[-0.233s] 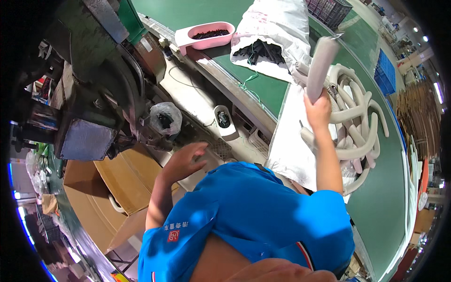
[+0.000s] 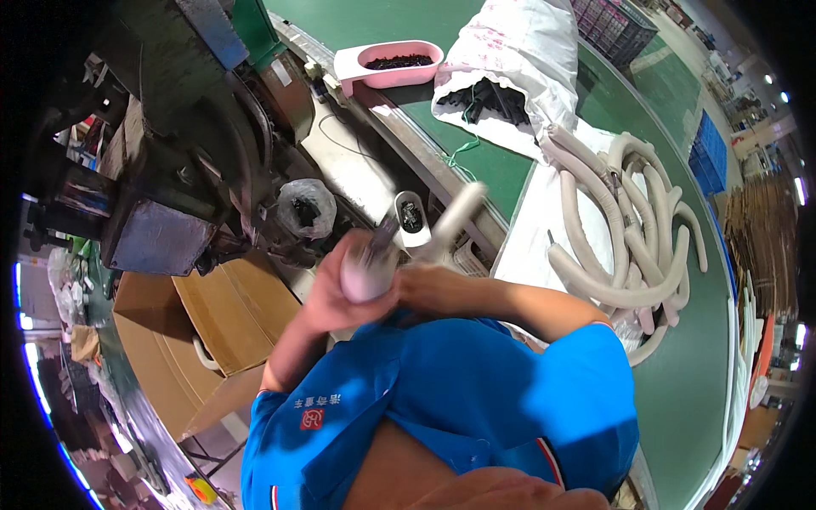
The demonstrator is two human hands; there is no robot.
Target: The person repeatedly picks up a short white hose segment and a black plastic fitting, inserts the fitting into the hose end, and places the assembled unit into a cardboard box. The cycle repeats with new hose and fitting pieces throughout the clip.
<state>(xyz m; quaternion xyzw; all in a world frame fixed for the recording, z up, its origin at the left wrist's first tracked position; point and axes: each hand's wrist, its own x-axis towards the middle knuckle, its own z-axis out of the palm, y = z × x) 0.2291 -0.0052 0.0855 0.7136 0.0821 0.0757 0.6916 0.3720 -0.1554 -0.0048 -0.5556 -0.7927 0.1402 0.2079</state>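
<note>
A pale grey foam-covered tube point(image 2: 455, 219), smeared by motion, is in front of my body. My left hand point(image 2: 330, 293) is closed around its thick near end, where a dark blurred piece sticks up. Close beside it, my right hand point(image 2: 425, 287) is closed on the tube as well, its fingertips partly hidden. Similar bent foam-covered tubes point(image 2: 654, 276) lie in a pile to the right, on a white sack point(image 2: 534, 251). Beyond my hands is a small white scoop-shaped tray point(image 2: 415, 240) with black parts in it.
A dark machine point(image 2: 161, 204) stands at left, with a plastic-lined container point(image 2: 306, 209) of black parts beside it. Below is an open cardboard box point(image 2: 225, 327). On the green table point(image 2: 497, 174) are a pink tray point(image 2: 391, 78) and a white sack point(image 2: 518, 51) of black pieces.
My right hand has carried the tube from above the pile leftward to my middle. My left hand, open and bare before, has closed on it. The view has shifted slightly.
</note>
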